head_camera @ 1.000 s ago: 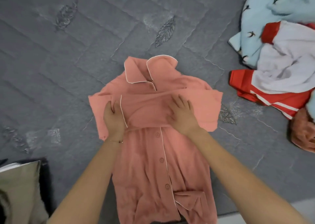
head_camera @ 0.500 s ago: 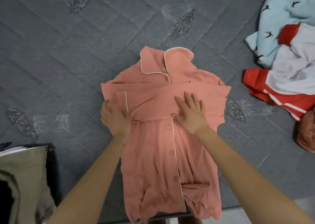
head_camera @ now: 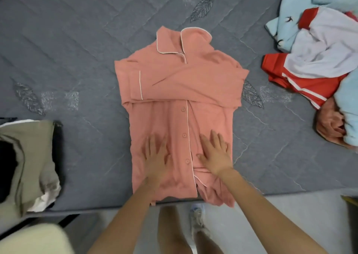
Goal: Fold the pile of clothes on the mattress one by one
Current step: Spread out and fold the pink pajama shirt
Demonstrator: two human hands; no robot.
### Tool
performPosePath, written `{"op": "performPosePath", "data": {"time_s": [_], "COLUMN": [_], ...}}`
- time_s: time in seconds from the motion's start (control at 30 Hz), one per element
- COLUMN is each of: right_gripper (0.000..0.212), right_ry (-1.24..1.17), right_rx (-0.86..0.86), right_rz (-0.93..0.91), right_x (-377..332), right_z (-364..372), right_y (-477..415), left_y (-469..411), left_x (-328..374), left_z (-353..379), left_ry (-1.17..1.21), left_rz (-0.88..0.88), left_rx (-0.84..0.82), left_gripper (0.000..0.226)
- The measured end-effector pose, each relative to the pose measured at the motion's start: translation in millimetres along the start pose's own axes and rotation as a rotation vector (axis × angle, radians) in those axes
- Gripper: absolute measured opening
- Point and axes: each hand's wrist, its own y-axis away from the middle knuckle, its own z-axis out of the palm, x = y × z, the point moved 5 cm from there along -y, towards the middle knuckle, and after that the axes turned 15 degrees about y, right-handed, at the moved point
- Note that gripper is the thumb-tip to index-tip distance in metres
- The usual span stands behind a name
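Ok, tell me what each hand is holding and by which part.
Nothing is held. The left hand and right hand lie flat, fingers straight, on the lower front of the pink shirt.

A home bedroom: bare grey quilted mattress (head_camera: 77,41), heaped household clothes (head_camera: 319,60).

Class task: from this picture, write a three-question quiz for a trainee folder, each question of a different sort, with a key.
1. True or false: the pink pyjama shirt lies buttons-up.
2. Where do the left hand and right hand press? A its collar, B its lower front, C a sleeve cuff.
3. Fill in: on the mattress, the unfolded clothes pile lies to the shirt's ____.
Key: 1 true; 2 B; 3 right.
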Motion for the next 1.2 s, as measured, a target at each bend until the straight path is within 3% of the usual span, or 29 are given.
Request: {"op": "performPosePath", "data": {"time_s": [0.13, 0.27, 0.4, 0.53, 0.6, 0.7, 0.83, 0.9, 0.97, 1.1, 1.2], "right_gripper": [0.066, 0.058, 0.043, 0.013, 0.02, 0.036, 0.036, 0.038, 0.034, 0.027, 0.047], "right_ry": [0.097, 0.039, -0.071, -0.391, -0.526, -0.761, -1.07, -1.04, -0.863, -0.334, -0.326], "right_rx": [-0.022, 0.036, 0.127, 0.155, 0.142, 0.102, 0.025, -0.006, -0.038, 0.144, 0.211], "right_rz": [-0.078, -0.085, -0.101, -0.107, -0.11, -0.059, -0.021, -0.042, -0.038, 0.082, 0.251], "right_x": [10, 10, 11, 14, 12, 6, -10, -19, -22, -4, 16], "right_z": [43, 64, 70, 69, 68, 69, 73, 77, 83, 92, 93], "right_y": [40, 68, 76, 86, 93, 104, 110, 111, 113, 110, 107], "left_y": [47, 94, 108, 107, 106, 103, 111, 114, 112, 111, 112], "left_x": [-14, -10, -9, -7, -7, -7, -9, -14, -16, -20, -41], "left_z": [37, 62, 78, 66, 55, 39, 25, 22, 23, 32, 35], "left_ry": [-0.12, -0.029, -0.221, -0.091, 0.021, 0.073, 0.357, 0.527, 0.585, 0.333, 0.245], "left_rz": [0.012, 0.093, 0.142, 0.192, 0.167, 0.133, 0.097, 0.044, 0.02, 0.105, -0.088], "left_rx": [-0.086, -0.112, -0.163, 0.043, 0.085, 0.201, 0.351, 0.435, 0.428, 0.267, 0.345], "left_gripper": [0.071, 0.074, 0.065, 0.028, 0.016, 0.02, 0.014, 0.009, 0.013, 0.02, 0.028]}}
